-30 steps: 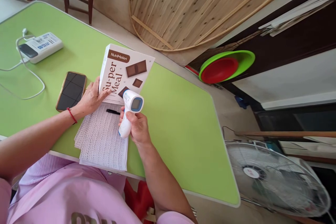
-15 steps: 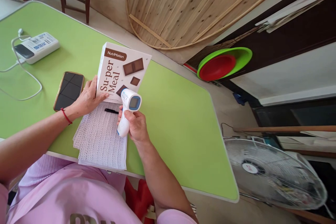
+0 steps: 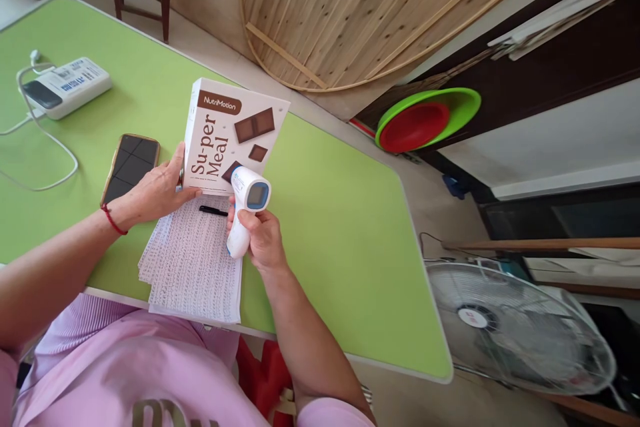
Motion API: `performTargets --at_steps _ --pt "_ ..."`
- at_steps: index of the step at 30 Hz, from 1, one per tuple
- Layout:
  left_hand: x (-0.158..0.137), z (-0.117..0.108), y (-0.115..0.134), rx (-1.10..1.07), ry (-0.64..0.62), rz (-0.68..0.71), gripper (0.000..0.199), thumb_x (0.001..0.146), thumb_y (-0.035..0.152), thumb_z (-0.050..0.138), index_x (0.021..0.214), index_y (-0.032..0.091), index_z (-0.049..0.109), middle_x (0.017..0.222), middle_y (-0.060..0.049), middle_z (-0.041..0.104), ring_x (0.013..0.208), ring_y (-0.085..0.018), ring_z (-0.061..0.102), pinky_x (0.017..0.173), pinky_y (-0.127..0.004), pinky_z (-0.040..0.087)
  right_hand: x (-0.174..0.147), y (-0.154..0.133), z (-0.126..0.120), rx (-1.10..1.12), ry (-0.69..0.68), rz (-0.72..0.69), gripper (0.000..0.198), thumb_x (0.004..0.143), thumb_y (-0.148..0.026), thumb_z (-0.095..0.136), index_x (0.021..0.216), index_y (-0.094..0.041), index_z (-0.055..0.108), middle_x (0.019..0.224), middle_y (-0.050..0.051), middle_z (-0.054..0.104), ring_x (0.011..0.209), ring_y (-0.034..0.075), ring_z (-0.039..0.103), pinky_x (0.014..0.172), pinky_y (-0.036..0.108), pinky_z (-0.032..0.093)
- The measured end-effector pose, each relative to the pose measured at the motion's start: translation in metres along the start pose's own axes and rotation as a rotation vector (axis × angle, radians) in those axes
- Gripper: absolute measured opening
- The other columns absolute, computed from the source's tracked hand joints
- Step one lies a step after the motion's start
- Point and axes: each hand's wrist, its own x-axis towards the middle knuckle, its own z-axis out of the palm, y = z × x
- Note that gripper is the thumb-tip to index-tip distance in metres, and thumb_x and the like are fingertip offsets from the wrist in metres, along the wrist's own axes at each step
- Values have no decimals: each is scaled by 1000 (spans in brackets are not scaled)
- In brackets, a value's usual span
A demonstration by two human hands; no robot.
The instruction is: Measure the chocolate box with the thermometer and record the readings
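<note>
A white infrared thermometer with a blue-rimmed grey screen stands nearly upright in the near middle of the scene, its handle wrapped in the right hand. Its head tilts to the far left, with the screen turned back toward the viewer and the nose close to a box. The white box is printed "NutriMotion Su-per Meal" with brown chocolate pieces. It stands tilted on the green table, its front face showing, just beyond a sheaf of written papers. The left hand grips its near left corner.
</note>
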Motion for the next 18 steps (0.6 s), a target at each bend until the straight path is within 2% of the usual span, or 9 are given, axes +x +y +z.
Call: performTargets --at_steps 4,9,11,13,16,18 --pt "1 -4 9 69 -119 -136 90 94 48 57 163 7 17 84 -6 67 81 -28 67 86 -45 55 1 -1 -2 -23 13 6 43 56 -49 85 85 -21 72 65 -3 65 55 13 54 54 31 44" --pt "0 -4 13 -1 -100 -164 92 94 45 61 164 5 17 72 -2 66 73 -27 68 83 -44 56 1 -2 -3 -59 7 -18 40 56 -50 85 76 -22 66 62 -3 63 53 13 52 52 30 43" --pt "-1 -2 12 -117 -98 -152 92 94 40 63 166 8 14 67 1 66 64 -23 67 77 -40 57 2 -3 -4 -78 -3 -32 39 57 -51 84 75 -22 65 62 -3 62 54 13 52 52 30 43" --pt "0 0 11 -269 -122 -179 95 94 34 64 168 11 8 65 2 68 53 -19 64 65 -34 57 2 -2 -5 -104 -7 -45 38 59 -52 83 75 -23 65 62 -3 61 54 13 50 52 30 43" --pt "1 3 12 -526 -143 -301 101 95 28 66 169 19 -2 71 0 73 47 -16 64 49 -26 52 4 -3 -9 -159 -7 -71 37 61 -53 81 74 -23 64 64 -2 60 56 13 49 53 30 43" --pt "1 5 15 -718 -146 -385 105 96 26 68 169 24 -7 79 -3 77 51 -17 69 47 -25 53 6 -5 -13 -224 5 -110 36 61 -53 81 74 -23 65 66 -2 62 58 13 51 55 30 44"
